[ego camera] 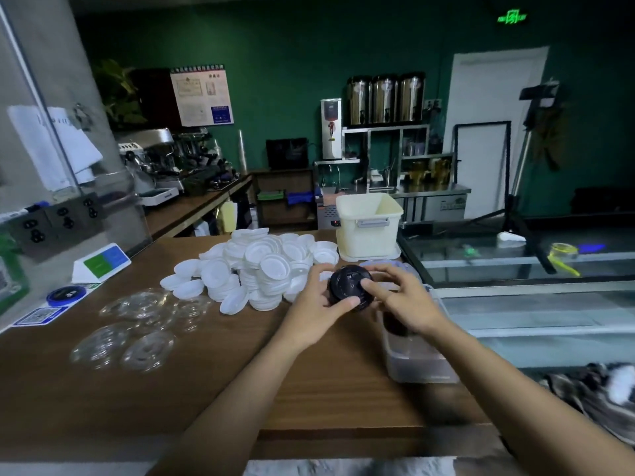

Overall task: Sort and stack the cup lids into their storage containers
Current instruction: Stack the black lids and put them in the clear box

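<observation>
Both hands hold a stack of black cup lids (347, 282) above the wooden counter (213, 379). My left hand (318, 309) grips its left side, thumb curled under the front. My right hand (402, 297) grips the right side, with fingers lying over the top. Just below and to the right stands a clear plastic container (417, 359) with dark lids inside. A big heap of white lids (261, 269) lies behind my left hand. Several clear lids (137, 324) are spread at the left. A cream bin (368, 221) stands at the back.
A glass display case (536, 297) borders the counter on the right. A small sign stand (101, 262), a blue round tin (66, 294) and a QR card (39, 316) sit at the left edge. An espresso machine (154, 163) stands on the far counter.
</observation>
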Tool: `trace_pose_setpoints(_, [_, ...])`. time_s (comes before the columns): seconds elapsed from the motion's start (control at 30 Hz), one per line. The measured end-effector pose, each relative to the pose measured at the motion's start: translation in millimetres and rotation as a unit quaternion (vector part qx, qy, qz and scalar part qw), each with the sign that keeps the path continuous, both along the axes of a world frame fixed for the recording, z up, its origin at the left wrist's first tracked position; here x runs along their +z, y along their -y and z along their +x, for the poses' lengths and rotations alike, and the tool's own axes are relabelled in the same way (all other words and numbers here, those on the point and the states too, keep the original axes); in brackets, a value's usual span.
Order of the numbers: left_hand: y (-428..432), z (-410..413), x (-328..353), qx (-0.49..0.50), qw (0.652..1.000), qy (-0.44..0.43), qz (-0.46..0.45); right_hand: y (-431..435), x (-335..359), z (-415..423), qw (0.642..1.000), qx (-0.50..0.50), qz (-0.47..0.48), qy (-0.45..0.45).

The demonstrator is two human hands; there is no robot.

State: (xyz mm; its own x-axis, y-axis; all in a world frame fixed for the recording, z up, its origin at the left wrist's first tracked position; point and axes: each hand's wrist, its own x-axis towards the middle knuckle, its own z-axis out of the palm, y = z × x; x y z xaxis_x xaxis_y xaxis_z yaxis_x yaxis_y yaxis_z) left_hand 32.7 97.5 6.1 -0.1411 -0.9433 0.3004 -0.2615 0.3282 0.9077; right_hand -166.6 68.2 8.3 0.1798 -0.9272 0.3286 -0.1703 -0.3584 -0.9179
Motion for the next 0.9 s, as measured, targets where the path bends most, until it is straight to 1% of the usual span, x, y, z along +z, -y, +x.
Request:
trace_pose_setpoints(0.1, [14, -32, 5, -0.012, 0.999, 0.037, 0.009, 6, 9, -43, 0.999, -0.021, 0.030, -0.018])
trace_pose_setpoints(0.17, [24, -52, 8, -0.009, 0.997, 0.074, 0.007, 8, 10, -68, 0.997, -0.038, 0.039, -0.063])
trace_pose_setpoints(0.23, [36, -65, 9, 0.004, 0.994, 0.104, -0.014, 10, 9, -86, 0.992, -0.034, 0.053, -0.107])
trace_pose_setpoints(0.3, [50, -72, 6, -0.003, 0.992, 0.121, -0.022, 9, 8, -97, 0.983, -0.033, 0.049, -0.172])
trace_pose_setpoints(0.4, [64, -76, 3, -0.033, 0.984, 0.172, -0.028, 13, 2, -107, 0.956, -0.066, 0.001, -0.286])
trace_pose_setpoints(0.47, [70, -76, 0, -0.047, 0.975, 0.215, -0.034, 19, -3, -111, 0.942, -0.090, -0.007, -0.323])
trace_pose_setpoints(0.53, [74, -76, -2, -0.051, 0.969, 0.238, -0.029, 24, -7, -112, 0.927, -0.108, -0.012, -0.358])
trace_pose_setpoints(0.67, [79, -75, -4, -0.053, 0.959, 0.276, -0.036, 28, -11, -107, 0.880, -0.138, -0.042, -0.453])
trace_pose_setpoints(0.8, [84, -74, -6, -0.058, 0.949, 0.307, -0.038, 32, -14, -102, 0.853, -0.147, -0.058, -0.497])
trace_pose_setpoints(0.9, [85, -74, -4, -0.055, 0.945, 0.321, -0.039, 36, -16, -101, 0.850, -0.147, -0.067, -0.502])
